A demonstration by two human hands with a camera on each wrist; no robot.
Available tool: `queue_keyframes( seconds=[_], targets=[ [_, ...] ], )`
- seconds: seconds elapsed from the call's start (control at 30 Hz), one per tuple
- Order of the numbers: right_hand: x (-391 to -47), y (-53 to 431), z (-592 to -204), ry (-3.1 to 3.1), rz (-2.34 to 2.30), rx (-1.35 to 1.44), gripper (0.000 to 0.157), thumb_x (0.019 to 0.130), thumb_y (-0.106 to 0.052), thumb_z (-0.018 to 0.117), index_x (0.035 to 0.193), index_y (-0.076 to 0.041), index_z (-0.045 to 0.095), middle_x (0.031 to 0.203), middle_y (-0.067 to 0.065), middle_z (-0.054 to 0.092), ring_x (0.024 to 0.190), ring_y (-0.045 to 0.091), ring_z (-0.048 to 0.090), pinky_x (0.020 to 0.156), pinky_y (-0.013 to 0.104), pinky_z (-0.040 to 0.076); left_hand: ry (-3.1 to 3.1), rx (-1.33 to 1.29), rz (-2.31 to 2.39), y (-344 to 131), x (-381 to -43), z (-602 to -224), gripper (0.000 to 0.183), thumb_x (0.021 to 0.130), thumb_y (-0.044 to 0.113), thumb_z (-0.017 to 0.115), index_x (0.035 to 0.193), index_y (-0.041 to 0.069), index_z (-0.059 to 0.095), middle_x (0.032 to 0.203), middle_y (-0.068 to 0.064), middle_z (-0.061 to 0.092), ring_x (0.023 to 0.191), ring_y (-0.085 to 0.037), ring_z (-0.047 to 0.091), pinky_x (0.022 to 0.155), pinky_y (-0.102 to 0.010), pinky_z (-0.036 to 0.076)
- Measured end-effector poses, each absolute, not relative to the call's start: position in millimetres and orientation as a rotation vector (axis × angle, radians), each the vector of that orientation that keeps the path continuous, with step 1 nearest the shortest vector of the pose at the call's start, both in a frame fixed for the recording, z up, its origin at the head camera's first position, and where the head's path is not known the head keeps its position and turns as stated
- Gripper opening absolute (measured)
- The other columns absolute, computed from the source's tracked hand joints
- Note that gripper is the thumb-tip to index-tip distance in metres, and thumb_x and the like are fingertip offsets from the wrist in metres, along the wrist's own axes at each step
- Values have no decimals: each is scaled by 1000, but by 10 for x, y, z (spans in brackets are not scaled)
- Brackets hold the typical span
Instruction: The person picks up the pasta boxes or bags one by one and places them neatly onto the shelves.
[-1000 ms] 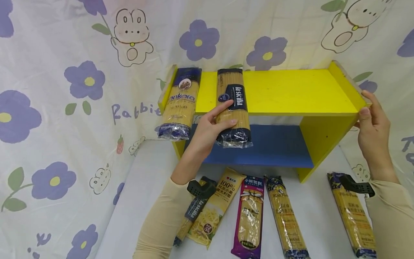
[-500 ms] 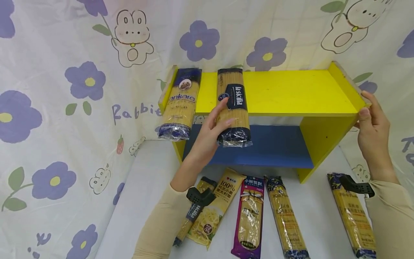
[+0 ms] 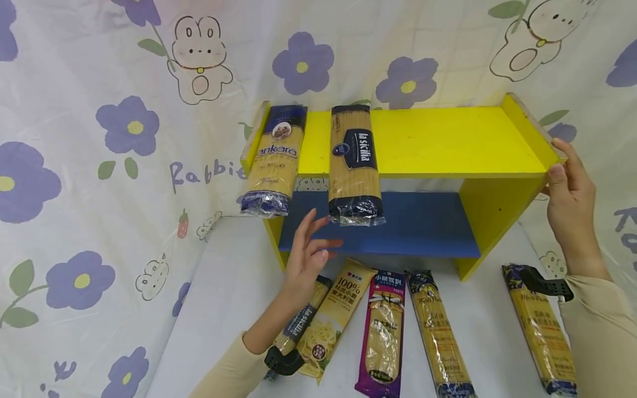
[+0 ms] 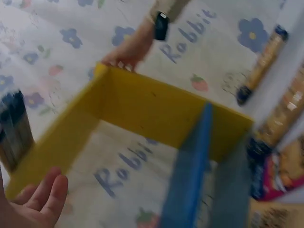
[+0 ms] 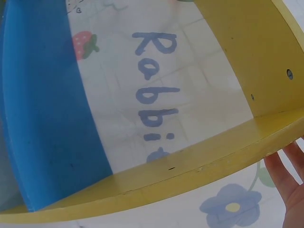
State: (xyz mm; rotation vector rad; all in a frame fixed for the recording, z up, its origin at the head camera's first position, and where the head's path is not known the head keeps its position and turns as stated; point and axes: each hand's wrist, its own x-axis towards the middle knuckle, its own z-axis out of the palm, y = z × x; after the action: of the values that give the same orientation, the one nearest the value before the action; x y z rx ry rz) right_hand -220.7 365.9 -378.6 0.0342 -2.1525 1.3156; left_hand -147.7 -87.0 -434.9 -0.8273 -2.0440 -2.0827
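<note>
My left hand (image 3: 304,268) hovers below the upper shelf with its fingers spread and nothing in them. Just above its fingertips, a La Sicilia spaghetti pack (image 3: 354,179) lies on the yellow top of the shelf unit (image 3: 448,138), its lower end jutting past the front edge. An Ankara spaghetti pack (image 3: 276,157) lies to its left against the side lip. With thumb and fingers, my right hand (image 3: 572,202) grips the unit's upper right corner. The right wrist view shows part of that hand (image 5: 290,183) at the yellow side panel (image 5: 190,178).
On the white table stand the unit's legs, with a blue middle shelf (image 3: 413,221). In front lie a second La Sicilia pack (image 3: 301,320), a yellow pasta bag (image 3: 340,309), a purple pasta pack (image 3: 383,337) and two blue-ended spaghetti packs (image 3: 440,337). A patterned cloth hangs behind.
My left hand has let go of the La Sicilia pack and moved down and left, away from it. The pack stays on the yellow shelf. My right hand keeps its hold on the corner.
</note>
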Motion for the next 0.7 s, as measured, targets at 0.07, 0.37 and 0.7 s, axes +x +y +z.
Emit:
queue_keyframes(
  seconds=[0.07,0.37,0.7],
  targets=[
    [-2207,3661,-3784,-2155,1313,36,43,106,-19,41,148,-29,46,102,-10,54,90,0,56,81,5,46,-2122,-828,-2033,-1008,-1450,-4564,69,101,17,53,159,21,16,156,-17,34,120,-34,59,101,-37,52],
    [-2205,3654,-3756,-2160,1315,15,43,106,-20,41,148,-30,46,103,-14,53,91,-1,56,81,5,46,-2773,-741,-1524,-1804,-1366,-5656,79,92,20,71,157,25,27,152,-12,42,133,-37,48,105,-61,42],
    [-2181,3618,-3749,-2172,1314,4,44,106,-19,41,148,-30,45,104,-17,52,92,-1,56,81,5,45,-3316,-639,-1040,-2268,-1148,-6327,85,85,37,77,156,20,32,140,-36,39,120,-52,46,81,-62,51]
  ],
)
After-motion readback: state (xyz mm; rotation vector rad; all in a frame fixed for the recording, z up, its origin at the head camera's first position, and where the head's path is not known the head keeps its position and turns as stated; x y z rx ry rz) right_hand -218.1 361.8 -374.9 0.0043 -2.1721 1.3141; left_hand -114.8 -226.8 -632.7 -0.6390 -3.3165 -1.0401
